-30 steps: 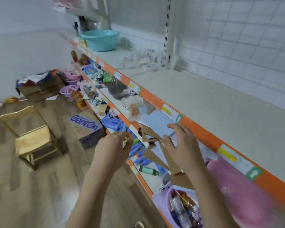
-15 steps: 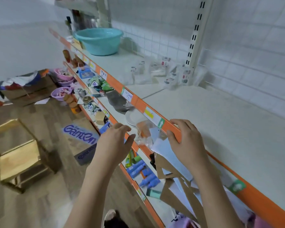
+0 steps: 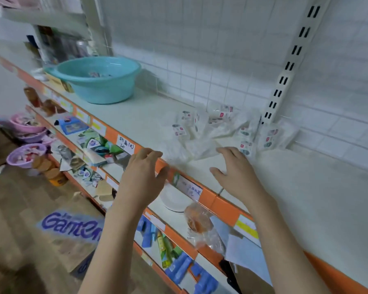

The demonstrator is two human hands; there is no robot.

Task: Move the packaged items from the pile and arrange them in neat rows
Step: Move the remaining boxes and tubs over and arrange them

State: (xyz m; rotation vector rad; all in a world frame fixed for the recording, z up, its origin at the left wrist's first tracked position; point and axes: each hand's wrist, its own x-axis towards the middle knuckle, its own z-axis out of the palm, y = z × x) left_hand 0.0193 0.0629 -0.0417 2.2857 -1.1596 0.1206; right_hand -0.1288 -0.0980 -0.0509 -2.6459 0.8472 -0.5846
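Observation:
A loose pile of clear plastic packets with small red-and-white labels lies on the white shelf top, against the back wall beside a slotted upright. My left hand hovers at the shelf's orange front edge, fingers relaxed and empty, just short of the nearest packet. My right hand is over the shelf top with fingers spread, its fingertips at the near edge of the pile. Neither hand holds anything.
A teal basin sits on the same shelf to the left. Lower shelves hold a white plate, a bagged orange item, blue packs and pink bowls. A Ganten cardboard box lies on the wooden floor.
Both hands have risen from the lower shelf's papers and cardboard to the upper shelf. The right hand let go of the paper and now reaches the packet pile. The view tilted upward.

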